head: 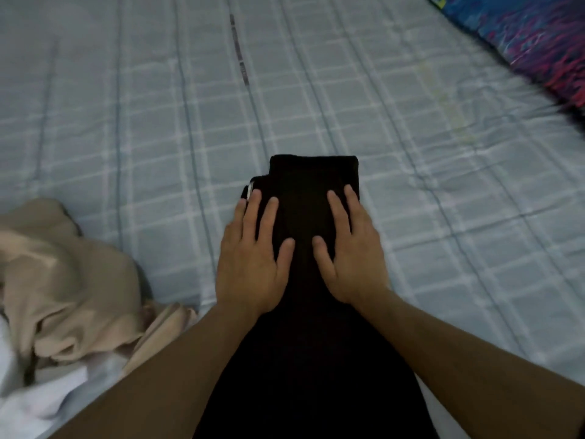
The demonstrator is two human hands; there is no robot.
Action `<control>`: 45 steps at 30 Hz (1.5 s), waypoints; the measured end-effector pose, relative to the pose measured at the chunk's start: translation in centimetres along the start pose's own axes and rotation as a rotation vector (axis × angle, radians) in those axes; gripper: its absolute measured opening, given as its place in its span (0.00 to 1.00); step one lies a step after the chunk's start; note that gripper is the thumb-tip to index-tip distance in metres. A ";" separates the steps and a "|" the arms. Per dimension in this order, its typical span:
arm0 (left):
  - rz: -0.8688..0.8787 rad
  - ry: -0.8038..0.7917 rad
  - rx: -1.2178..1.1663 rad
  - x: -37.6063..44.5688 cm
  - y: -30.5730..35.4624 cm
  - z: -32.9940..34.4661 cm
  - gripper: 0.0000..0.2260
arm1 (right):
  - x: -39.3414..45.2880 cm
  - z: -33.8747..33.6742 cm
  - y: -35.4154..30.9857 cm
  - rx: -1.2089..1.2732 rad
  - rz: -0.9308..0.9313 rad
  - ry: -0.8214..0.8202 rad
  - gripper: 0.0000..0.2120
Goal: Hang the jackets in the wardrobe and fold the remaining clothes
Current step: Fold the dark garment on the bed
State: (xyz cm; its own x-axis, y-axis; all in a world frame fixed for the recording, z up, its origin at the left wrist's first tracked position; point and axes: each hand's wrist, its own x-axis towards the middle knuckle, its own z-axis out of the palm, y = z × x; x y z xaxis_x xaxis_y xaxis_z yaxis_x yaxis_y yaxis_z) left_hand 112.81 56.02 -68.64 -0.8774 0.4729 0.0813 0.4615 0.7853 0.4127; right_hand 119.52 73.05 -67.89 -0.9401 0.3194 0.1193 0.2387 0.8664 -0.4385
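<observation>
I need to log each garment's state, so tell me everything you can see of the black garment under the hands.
The black garment is a dark, matte cloth folded into a narrow oblong with a squared far edge. It lies flat on the pale blue checked bedsheet, running toward the person. A small white bit shows at its left far corner. The left hand and right hand press flat on it, fingers straight. Its near end is too dark to make out.

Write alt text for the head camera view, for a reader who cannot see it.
Both hands, left hand and right hand, press flat on a folded black garment lying on a pale blue checked bedsheet. A crumpled beige garment lies at the left, and a blue-and-pink patterned fabric at the upper right.
</observation>
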 end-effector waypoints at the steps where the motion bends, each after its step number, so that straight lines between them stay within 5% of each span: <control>1: -0.003 0.003 0.010 -0.1 0.2 -0.2 0.28 | -0.1 -0.2 -0.1 -0.007 -0.004 0.001 0.33; 7: -0.098 -0.095 0.058 -3.2 3.0 -3.6 0.27 | -2.9 -3.6 -3.2 -0.134 0.075 0.013 0.28; 14: -0.095 -0.144 0.072 -11.1 4.3 -4.6 0.26 | -12.3 -3.0 -5.9 -0.143 -0.053 0.037 0.24; 21: -0.091 0.111 0.036 -11.5 3.3 -0.1 0.25 | -12.1 1.4 -3.6 -0.048 -0.121 0.250 0.24; 30: -0.066 0.162 0.010 -12.7 3.7 -1.0 0.22 | -16.6 -0.4 -4.9 0.096 -0.236 0.449 0.21; 37: -0.049 0.075 0.027 -15.0 4.7 -2.2 0.23 | -24.6 -2.3 -3.8 0.041 -0.261 0.172 0.20; 45: 0.074 -0.105 0.154 -28.5 6.4 -4.9 0.28 | -33.3 -4.6 -3.0 -0.187 -0.233 -0.129 0.30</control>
State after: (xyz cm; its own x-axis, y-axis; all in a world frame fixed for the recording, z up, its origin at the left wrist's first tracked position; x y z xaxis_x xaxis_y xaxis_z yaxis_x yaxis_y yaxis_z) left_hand 140.10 45.57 -63.86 -0.8253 0.5647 0.0079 0.5462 0.7946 0.2651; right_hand 151.26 61.58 -66.51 -0.9949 0.0637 0.0782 0.0433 0.9698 -0.2400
